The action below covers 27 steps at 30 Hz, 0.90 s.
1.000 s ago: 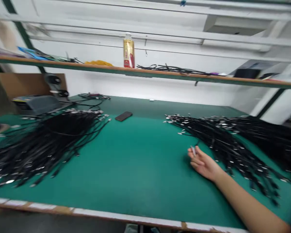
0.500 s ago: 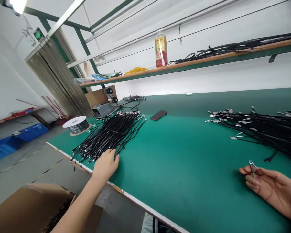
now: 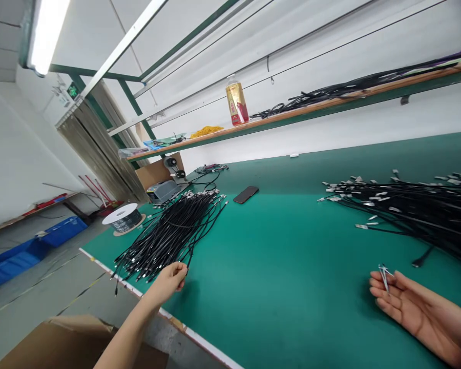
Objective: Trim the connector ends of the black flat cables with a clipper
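Note:
At the near end of a bundle of black cables (image 3: 176, 230) with small silver connectors, my left hand (image 3: 169, 282) is closed, thumb and finger pinching the end of one cable. On the right, my right hand (image 3: 418, 312) is turned palm up. A small silver metal tool (image 3: 384, 278), slim and pointed, lies across its fingers, held loosely there; its exact kind is too small to tell. Beyond that hand lies a second pile of black cables (image 3: 418, 205) with white-tagged ends.
A phone (image 3: 246, 194) lies on the green tabletop (image 3: 276, 256). Left of the bundle stand a cable spool (image 3: 125, 218) and a grey machine (image 3: 164, 191). A shelf above carries a drink bottle (image 3: 237, 102) and more cables. An open cardboard box (image 3: 57, 343) sits below the table's edge.
My left hand has closed from loosely spread fingers into a pinch on a cable end. My right hand's fingers have uncurled, palm up, with the tool still on them. The view has tilted.

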Each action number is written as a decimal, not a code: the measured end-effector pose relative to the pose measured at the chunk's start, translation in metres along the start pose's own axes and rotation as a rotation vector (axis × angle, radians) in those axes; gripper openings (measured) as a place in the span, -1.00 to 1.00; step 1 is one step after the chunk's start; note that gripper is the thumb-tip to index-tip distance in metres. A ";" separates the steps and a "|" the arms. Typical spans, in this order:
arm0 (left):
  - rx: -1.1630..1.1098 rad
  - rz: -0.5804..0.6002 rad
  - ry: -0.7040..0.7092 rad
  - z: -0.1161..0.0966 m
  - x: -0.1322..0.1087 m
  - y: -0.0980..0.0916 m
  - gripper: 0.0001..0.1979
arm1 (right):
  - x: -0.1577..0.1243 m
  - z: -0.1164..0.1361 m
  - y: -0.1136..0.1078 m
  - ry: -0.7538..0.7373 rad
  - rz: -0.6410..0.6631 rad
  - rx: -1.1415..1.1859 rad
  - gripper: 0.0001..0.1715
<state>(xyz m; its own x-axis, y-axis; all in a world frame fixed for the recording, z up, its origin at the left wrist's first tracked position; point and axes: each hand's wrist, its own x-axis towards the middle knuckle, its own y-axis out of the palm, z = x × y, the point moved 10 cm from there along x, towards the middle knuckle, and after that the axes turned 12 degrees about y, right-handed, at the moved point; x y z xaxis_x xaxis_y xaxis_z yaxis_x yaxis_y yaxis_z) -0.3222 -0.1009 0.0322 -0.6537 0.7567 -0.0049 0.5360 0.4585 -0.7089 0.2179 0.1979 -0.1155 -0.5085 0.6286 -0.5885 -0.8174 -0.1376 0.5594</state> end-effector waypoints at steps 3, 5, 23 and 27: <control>-0.316 -0.015 0.031 -0.038 0.008 -0.003 -0.75 | -0.016 -0.006 0.018 0.077 0.033 -0.005 -0.57; -0.507 -0.052 0.032 -0.068 0.024 -0.017 -0.78 | -0.025 -0.003 0.028 0.032 0.057 0.005 -0.60; -1.024 -0.324 0.548 -0.334 0.025 -0.194 -0.78 | -0.038 0.001 0.037 -0.114 0.144 0.085 -0.80; -0.842 -0.231 0.752 -0.386 0.004 -0.169 -0.61 | -0.048 0.003 0.050 -0.102 0.197 0.073 -0.68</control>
<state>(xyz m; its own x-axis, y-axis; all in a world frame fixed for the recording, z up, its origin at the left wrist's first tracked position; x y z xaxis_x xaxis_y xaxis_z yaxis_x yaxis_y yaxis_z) -0.2094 0.0048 0.4243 -0.4506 0.5709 0.6863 0.8170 0.5736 0.0592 0.2024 0.1630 -0.0580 -0.6231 0.6695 -0.4043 -0.6817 -0.2116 0.7004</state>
